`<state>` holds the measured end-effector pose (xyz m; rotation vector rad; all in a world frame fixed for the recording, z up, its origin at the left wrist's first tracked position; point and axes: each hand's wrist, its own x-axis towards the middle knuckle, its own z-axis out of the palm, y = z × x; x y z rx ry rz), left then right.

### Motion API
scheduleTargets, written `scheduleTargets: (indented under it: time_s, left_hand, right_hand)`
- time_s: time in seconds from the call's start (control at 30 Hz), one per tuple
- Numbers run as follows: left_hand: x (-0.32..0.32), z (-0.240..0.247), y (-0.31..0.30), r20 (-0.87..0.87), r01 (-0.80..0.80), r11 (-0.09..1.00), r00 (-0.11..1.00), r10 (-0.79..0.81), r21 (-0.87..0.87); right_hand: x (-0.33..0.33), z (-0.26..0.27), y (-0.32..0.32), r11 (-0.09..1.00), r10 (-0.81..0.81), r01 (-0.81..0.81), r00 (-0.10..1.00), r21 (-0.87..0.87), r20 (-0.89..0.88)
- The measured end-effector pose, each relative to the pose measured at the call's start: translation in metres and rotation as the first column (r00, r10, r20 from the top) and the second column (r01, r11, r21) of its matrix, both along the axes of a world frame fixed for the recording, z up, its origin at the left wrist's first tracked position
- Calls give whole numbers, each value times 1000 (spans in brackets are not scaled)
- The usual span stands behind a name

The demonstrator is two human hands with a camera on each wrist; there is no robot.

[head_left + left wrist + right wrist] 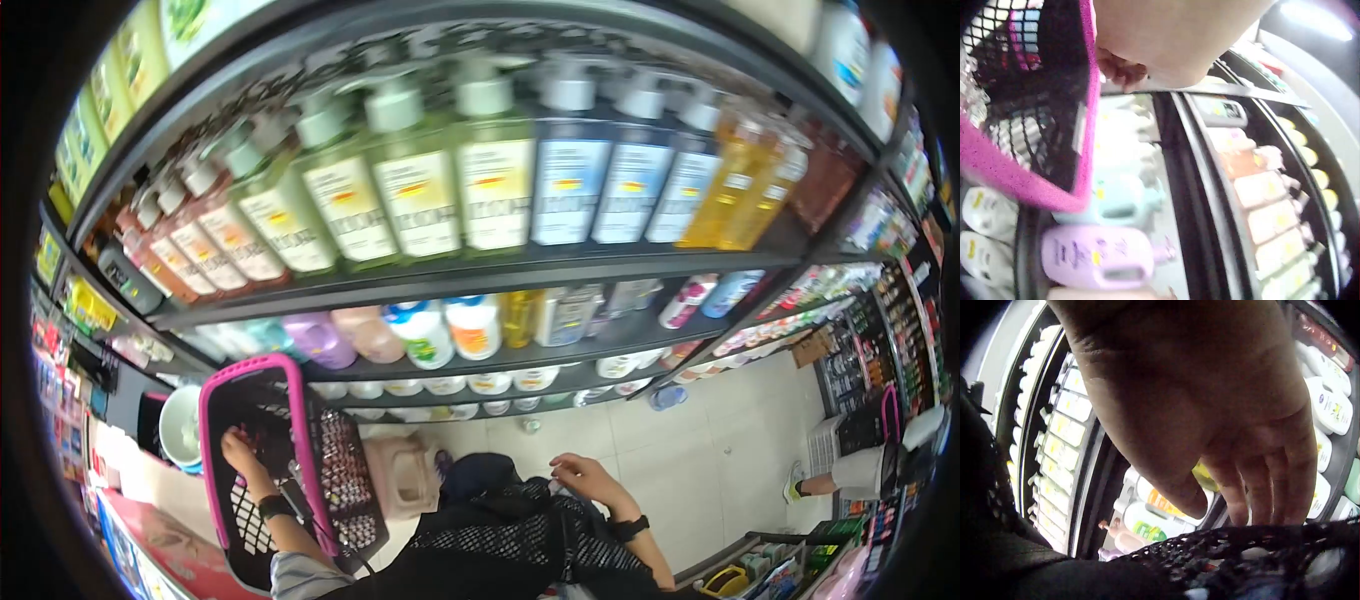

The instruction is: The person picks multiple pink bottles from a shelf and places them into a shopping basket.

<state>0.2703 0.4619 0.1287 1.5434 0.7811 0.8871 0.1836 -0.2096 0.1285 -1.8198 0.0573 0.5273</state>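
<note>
In the head view my left hand [240, 450] shows inside the pink-rimmed outline of a black mesh shopping basket [305, 420], its forearm crossing the basket. The left wrist view has the loosely bent fingers [1124, 72] beside the basket's pink rim [1090, 119], with nothing visible in them. Low at my right side, my right hand [590, 478] hangs palm inward with relaxed fingers, close to a black openwork garment [480, 540]. The right wrist view shows those fingers [1260, 481] pointing down, their tips overlapping the black openwork [1260, 550].
Ahead, a dark shelf [470, 275] holds a row of green pump bottles [495, 180], with blue, amber and pink ones beside it. Lower shelves carry a purple bottle [318, 340] and white ones. A beige stool [400, 475] stands on the tiled floor [690, 450]. Another person's leg [825, 484] is at right.
</note>
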Motion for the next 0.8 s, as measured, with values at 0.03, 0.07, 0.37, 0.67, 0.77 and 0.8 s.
scheduleTargets:
  time_s: [0.03, 0.07, 0.37, 0.67, 0.77, 0.8]
  left_hand:
    - [15, 27, -24, -4, -74, 985, 997, 76, 158]
    - [31, 64, -94, 143, -133, 979, 983, 110, 156]
    - [43, 72, -557, -263, 935, 127, 221, -939, 330]
    - [23, 118, -701, -874, 605, -773, -252, -415, 192]
    - [31, 112, -731, -830, 593, -769, -288, -478, 237]
    - [33, 112, -743, -820, 597, -765, -294, -490, 243]
  right_hand:
    - [-12, 6, -18, 998, -49, 51, 997, 34, -55]
    - [-22, 4, -34, 997, -61, 63, 997, 43, -43]
    - [-89, 15, -128, 900, -373, 380, 925, 211, -75]
    - [-114, 12, -175, 727, -571, 595, 801, 343, -179]
    - [-111, 17, -201, 664, -622, 665, 745, 341, -240]
    - [-108, 18, -211, 671, -624, 666, 745, 326, -237]
